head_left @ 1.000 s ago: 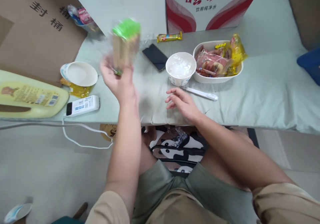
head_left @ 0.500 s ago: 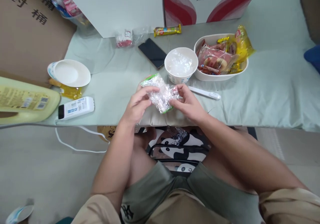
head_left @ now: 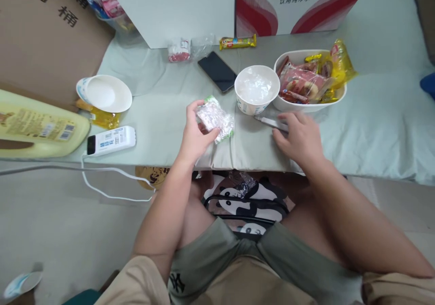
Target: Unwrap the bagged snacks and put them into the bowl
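My left hand (head_left: pixel 198 135) is closed on a small packet (head_left: pixel 216 117) wrapped in crinkled clear plastic, with bright green at its edges. The thumb lies on its near side and the fingers reach behind it. On the right, my right hand (head_left: pixel 301 137) has its thumb and fingers closed about the right end of a slim white utility knife (head_left: pixel 270 122). That knife lies on or just above the cloth, in front of a white paper bowl (head_left: pixel 255 108) with clear plastic film inside. The fingers hide the knife's right end.
A white tub (head_left: pixel 307 107) of wrapped snacks stands right of the bowl. Behind are a phone (head_left: pixel 217 71), a yellow snack bar (head_left: pixel 238 42) and a red-and-white carton (head_left: pixel 288 10). Leftward are a white device (head_left: pixel 113 141), a tilted paper bowl (head_left: pixel 118 94) and a yellow jug (head_left: pixel 44 128).
My right hand has left the plastic-wrapped packet and moved right to close on the utility knife. My left hand keeps the packet. The whole view has shifted slightly.
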A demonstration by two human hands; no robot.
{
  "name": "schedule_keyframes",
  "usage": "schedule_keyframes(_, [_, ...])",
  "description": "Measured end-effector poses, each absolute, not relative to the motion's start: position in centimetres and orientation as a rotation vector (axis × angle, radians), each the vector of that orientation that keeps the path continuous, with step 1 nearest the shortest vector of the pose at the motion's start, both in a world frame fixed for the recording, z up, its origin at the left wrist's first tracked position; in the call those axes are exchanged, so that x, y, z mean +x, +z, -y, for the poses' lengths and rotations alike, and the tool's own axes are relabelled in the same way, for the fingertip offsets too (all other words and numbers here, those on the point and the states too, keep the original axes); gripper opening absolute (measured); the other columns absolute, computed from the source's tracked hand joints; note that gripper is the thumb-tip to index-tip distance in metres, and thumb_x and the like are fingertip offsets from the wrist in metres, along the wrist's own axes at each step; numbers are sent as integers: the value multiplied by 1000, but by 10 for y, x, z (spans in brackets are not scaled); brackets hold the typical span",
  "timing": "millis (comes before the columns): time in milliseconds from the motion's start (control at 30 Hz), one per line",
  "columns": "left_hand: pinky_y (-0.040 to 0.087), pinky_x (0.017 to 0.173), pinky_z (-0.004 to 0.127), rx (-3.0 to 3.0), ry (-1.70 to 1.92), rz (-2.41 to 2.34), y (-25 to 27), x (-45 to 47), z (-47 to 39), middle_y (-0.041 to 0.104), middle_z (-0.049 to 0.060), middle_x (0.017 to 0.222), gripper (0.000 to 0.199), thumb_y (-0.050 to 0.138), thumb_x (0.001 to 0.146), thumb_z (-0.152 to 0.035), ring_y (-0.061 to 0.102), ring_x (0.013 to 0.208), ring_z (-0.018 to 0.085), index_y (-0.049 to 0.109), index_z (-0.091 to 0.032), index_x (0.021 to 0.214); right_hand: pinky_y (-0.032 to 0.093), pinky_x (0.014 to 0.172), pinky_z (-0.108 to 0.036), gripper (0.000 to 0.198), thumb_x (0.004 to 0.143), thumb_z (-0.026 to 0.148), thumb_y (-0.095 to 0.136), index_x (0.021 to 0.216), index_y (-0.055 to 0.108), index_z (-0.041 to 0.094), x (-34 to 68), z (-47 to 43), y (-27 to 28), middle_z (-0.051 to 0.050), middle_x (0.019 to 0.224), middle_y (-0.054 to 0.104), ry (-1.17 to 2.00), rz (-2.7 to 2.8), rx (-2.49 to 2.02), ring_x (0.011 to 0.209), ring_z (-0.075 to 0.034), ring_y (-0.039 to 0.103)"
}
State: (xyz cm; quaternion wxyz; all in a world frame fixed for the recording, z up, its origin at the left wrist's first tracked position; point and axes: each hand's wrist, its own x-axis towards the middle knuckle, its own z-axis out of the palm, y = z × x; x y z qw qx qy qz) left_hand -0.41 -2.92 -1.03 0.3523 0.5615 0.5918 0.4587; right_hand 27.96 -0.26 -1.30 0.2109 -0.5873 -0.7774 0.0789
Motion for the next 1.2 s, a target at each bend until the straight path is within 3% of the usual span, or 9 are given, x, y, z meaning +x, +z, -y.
schedule_keyframes(167, [61,87,40,1385,1216,-1594,-14,-3,26,55,7,128,74,76,75,-19,70,95,19,38,-32,137,48,85,-49,28,91,31,51,104,71,17,289,9,-11,-17,103,70,319,2208,-1665,98,-34,64])
schedule_keyframes(367, [62,87,39,1506,1185,-1525,-12,20,28,52,11,139,88,78,79,-23,69,107,23,25,-37,148,53,67,-31,29,95,42,50,96,68,20,260,33,15,-6,83,73,1267,1842,-1309,70,-18,67])
schedule_keyframes(533, [62,88,37,1596,1145,-1486,-11,32,31,44,11,150,82,78,78,-22,67,112,23,33,-36,145,54,67,-29,29,92,45,55,94,67,19,234,31,10,-5,84,73,1522,1688,-1201,70,-17,69])
schedule_keyframes(733, [63,87,37,1478,1200,-1421,-17,28,26,48,9,148,81,83,75,-30,69,110,23,36,-36,141,51,64,-28,27,92,40,53,91,69,18,229,23,5,-3,76,72,1489,1778,-1283,63,-16,65])
schedule_keyframes(1000, [59,96,43,1153,1543,-1431,-15,-22,14,47,9,149,92,89,66,-56,59,129,31,34,-41,137,47,62,-28,26,88,35,54,93,74,19,246,22,13,-3,77,73,1492,1933,-1386,64,-16,64])
schedule_keyframes(1200, [60,92,43,1067,1445,-1458,-15,-3,21,53,7,139,85,89,64,-57,65,117,27,40,-36,130,46,69,-34,30,90,33,53,102,76,19,262,13,6,-10,92,76,664,2096,-1639,81,-25,66])
